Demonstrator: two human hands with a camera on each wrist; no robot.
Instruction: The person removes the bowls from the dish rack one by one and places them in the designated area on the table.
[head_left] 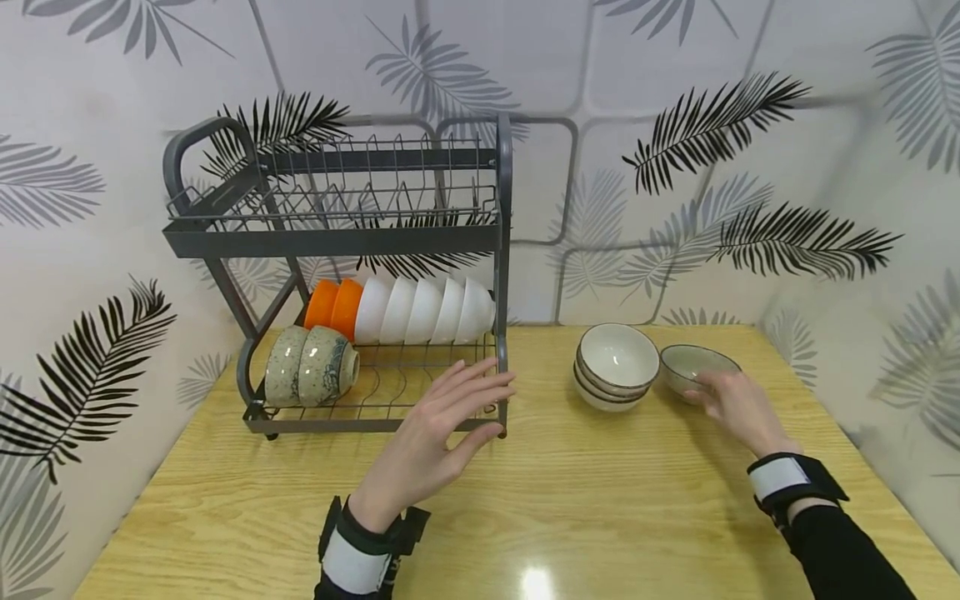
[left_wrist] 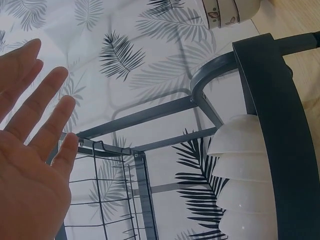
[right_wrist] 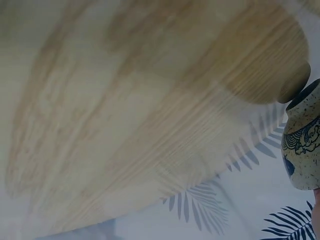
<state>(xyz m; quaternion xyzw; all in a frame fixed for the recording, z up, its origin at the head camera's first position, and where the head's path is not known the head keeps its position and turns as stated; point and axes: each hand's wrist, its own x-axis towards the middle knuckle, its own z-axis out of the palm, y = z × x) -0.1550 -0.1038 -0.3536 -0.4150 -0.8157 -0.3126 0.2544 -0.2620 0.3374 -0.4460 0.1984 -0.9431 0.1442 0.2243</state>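
At the right of the table, my right hand (head_left: 738,408) pinches the near rim of a speckled bowl (head_left: 686,360), its fingers blurred. The right wrist view shows this bowl's blue-patterned outside (right_wrist: 302,145) at its edge, with only a sliver of finger there. My left hand (head_left: 442,425) is raised in front of the dish rack's (head_left: 330,243) right post, fingers extended and holding nothing. The left wrist view also shows that hand (left_wrist: 35,150) with fingers spread beside the rack.
A stack of cream bowls (head_left: 618,358) stands left of the speckled bowl. On the rack's lower tier, white bowls (head_left: 423,310) and orange bowls (head_left: 321,304) stand on edge in a row, with two speckled bowls (head_left: 283,367) in front. A patterned wall (head_left: 675,67) backs the table.
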